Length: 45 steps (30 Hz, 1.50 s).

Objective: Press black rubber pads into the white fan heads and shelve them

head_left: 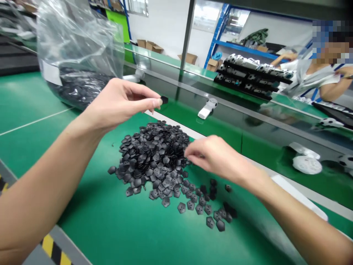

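Between thumb and forefinger, my left hand (118, 103) pinches a black pentagon piece (164, 99), held above the pile. My right hand (206, 152) is at the right edge of the heap of black pentagon pieces (154, 151), its fingers curled together. Whatever those fingers hold, if anything, is hidden and slightly blurred. Small holes show in many of the pieces. Looser pentagon pieces (199, 209) trail from the heap toward the lower right, partly under my right forearm.
A clear plastic bag (82, 48) with black contents stands at the left on the green table (110, 228). Beyond it runs a conveyor belt carrying a white part with a football pattern (208, 108) and a white round part (307, 164). Opposite, a person (317, 70) sits by stacked black trays (245, 79).
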Each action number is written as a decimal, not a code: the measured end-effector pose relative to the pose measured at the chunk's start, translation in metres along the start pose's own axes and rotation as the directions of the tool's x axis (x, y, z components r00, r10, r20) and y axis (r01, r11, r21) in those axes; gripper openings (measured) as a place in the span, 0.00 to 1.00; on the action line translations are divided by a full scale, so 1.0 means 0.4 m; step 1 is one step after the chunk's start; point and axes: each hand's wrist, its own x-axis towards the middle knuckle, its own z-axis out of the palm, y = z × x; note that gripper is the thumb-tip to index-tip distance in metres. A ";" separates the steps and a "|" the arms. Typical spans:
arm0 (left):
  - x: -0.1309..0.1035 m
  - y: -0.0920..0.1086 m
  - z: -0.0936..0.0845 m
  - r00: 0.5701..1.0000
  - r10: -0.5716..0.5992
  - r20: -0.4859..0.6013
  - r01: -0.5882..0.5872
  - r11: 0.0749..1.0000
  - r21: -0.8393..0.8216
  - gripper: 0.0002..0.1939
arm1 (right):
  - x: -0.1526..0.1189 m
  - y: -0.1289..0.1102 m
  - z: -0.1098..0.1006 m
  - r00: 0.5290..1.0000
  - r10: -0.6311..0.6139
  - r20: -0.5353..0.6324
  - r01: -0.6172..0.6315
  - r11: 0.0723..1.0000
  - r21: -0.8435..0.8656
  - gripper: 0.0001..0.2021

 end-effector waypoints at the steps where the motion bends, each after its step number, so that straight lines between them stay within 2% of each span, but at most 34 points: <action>1: 0.003 -0.002 -0.006 0.999 0.015 -0.042 -0.020 0.994 -0.109 0.05 | 0.040 -0.003 -0.014 0.998 0.000 -0.060 0.006 0.996 0.092 0.09; 3: 0.007 -0.004 -0.017 0.996 0.050 -0.070 -0.068 0.953 -0.294 0.06 | 0.132 -0.019 -0.028 0.990 0.018 -0.142 0.025 0.956 0.293 0.08; 6: 0.007 -0.004 -0.025 0.997 0.046 -0.058 -0.066 0.906 -0.418 0.09 | 0.283 -0.052 -0.005 0.994 0.059 -0.094 0.012 0.781 0.625 0.06; 9: 0.001 -0.008 -0.015 1.000 -0.027 0.002 0.025 0.901 -0.432 0.09 | 0.403 -0.072 0.045 0.989 0.082 -0.120 0.023 0.722 0.691 0.04; 12: -0.009 -0.013 0.004 0.995 -0.073 0.072 0.095 0.913 -0.396 0.08 | 0.439 -0.056 0.075 0.980 0.106 -0.171 0.045 0.716 0.696 0.06; 15: -0.021 -0.012 0.021 0.992 -0.021 0.126 0.061 0.944 -0.323 0.04 | 0.377 -0.003 0.062 0.968 0.147 -0.205 0.025 0.752 0.658 0.07; 17: -0.028 -0.010 0.030 0.988 0.004 0.152 0.038 0.963 -0.269 0.02 | 0.296 0.038 0.038 0.956 0.193 -0.219 -0.018 0.787 0.617 0.06; 20: -0.035 -0.011 0.044 0.983 -0.026 0.180 0.056 0.985 -0.163 0.04 | 0.155 0.073 0.008 0.943 0.249 -0.219 -0.090 0.828 0.554 0.07; 24: -0.040 -0.014 0.070 0.965 -0.083 0.250 0.089 0.996 -0.013 0.07 | -0.004 0.049 0.025 0.972 0.233 -0.005 -0.202 0.852 0.483 0.05; 27: -0.045 -0.015 0.089 0.952 -0.081 0.295 0.081 0.997 0.013 0.08 | -0.072 0.009 0.065 0.991 0.128 0.049 -0.137 0.935 0.327 0.04; 30: -0.048 -0.015 0.100 0.951 -0.079 0.299 0.084 0.996 -0.005 0.07 | -0.094 -0.017 0.091 0.998 -0.014 0.059 0.003 0.983 0.183 0.05; 33: -0.047 -0.016 0.101 0.953 -0.094 0.288 0.102 0.995 -0.012 0.08 | -0.088 -0.027 0.092 0.991 -0.090 0.103 0.086 0.995 0.045 0.06; 40: -0.046 -0.022 0.091 0.953 -0.130 0.275 0.130 0.991 0.018 0.10 | -0.061 -0.032 0.073 0.965 -0.170 0.200 0.190 0.978 -0.082 0.09; 45: -0.046 -0.024 0.091 0.948 -0.108 0.299 0.108 0.994 0.017 0.09 | -0.058 -0.040 0.080 0.962 -0.174 0.212 0.206 0.968 -0.140 0.12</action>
